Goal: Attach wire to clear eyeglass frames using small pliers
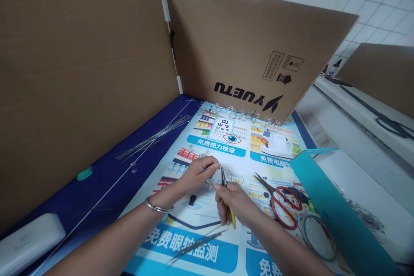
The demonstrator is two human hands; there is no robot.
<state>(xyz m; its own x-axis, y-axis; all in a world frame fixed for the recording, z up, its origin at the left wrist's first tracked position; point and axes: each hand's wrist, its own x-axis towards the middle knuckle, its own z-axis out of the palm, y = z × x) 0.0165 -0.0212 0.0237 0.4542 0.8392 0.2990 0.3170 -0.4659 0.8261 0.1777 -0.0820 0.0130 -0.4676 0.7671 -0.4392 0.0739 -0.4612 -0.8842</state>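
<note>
Carefully, the left hand (196,175) pinches a small clear beaded wire piece (211,185) between narrowly closed fingertips, just above a printed poster (194,241). The right hand (234,205) wraps around yellow-handled needle-nose pliers (229,215), their slim tips beside the piece. Too hard a squeeze or a slip could kink the piece or flick it away, while loose wires (152,137) and red-handled scissors (284,207) nearby could catch a careless wrist.

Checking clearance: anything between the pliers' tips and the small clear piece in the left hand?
Nothing visible. The pliers in the right hand sit close to the small clear piece held by the left hand. Contact can't be confirmed from this view.
</note>
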